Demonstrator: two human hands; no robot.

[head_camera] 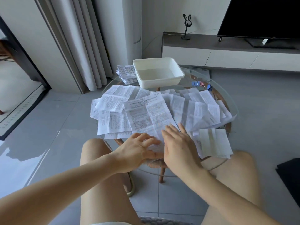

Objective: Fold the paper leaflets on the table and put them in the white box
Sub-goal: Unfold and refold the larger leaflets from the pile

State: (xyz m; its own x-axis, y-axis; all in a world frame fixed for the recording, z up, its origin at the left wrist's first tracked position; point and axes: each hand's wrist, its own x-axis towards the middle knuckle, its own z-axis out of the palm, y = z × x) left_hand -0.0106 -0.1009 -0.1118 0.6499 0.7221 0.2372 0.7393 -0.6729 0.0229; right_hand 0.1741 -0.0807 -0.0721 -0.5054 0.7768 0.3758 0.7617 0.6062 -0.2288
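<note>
white leaflet (146, 114): right grip (178, 143) spread flat, pressing it; left grip (141, 148) at near edge, hold unclear; align edges before creasing.

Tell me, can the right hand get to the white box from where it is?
Probably yes. Only flat leaflets lie between the right hand and the box, which stands open at the far side. Nothing upright blocks the way, though it must stretch forward.
</note>
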